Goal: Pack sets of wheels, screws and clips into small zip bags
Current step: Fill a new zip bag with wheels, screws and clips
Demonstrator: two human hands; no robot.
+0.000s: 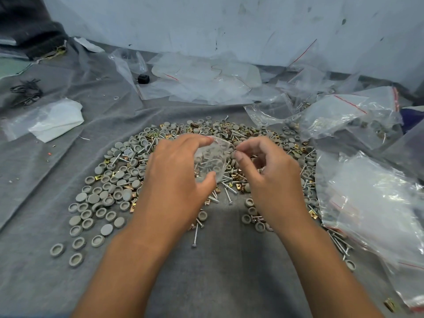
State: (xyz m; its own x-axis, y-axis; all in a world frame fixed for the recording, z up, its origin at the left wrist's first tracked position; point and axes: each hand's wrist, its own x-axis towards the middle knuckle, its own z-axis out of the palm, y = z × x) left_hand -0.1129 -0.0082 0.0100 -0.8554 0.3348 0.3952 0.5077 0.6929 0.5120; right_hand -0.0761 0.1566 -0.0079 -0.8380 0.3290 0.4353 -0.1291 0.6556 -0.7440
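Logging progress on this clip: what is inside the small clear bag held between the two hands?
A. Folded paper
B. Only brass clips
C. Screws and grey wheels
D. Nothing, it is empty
C: through the small clear bag, held by the left hand and pinched at its top by the right hand, screws and grey wheels show.

1. Left hand [176, 177] grips a small zip bag [210, 160] dead centre, thumb under it and fingers curled over the top; screws and wheels show through the plastic.
2. Right hand [266, 173] pinches the bag's top edge at its 3 o'clock corner.
3. Underneath, a big heap of grey wheels [107, 196], screws [227, 193] and brass clips [134, 206] covers the grey cloth [218, 271].
4. Filled zip bags [371, 212] are stacked at 3 o'clock, flat empty bags [206, 83] at 12.
5. White tissue [59, 120] sits at 10 o'clock.
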